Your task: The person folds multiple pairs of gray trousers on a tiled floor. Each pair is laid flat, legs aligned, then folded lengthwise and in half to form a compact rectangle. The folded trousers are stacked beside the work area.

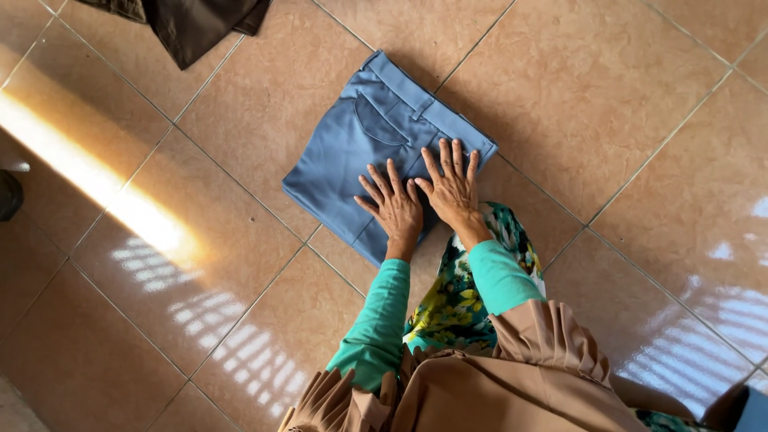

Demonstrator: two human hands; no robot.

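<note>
A pair of blue trousers (352, 152) lies folded into a compact rectangle on the tan tiled floor (608, 120), waistband and belt loops toward the far side. My left hand (394, 206) rests flat on the near part of the fold, fingers spread. Beside it, my right hand (452, 186) presses flat on the fabric near the right edge, fingers apart too. Neither hand grips anything. Both arms wear teal sleeves.
A dark brown garment (192, 22) lies on the floor at the top left. A green floral cloth (464, 296) and a pleated tan cloth (496, 376) cover my lap below the hands. A dark object (8, 194) sits at the left edge.
</note>
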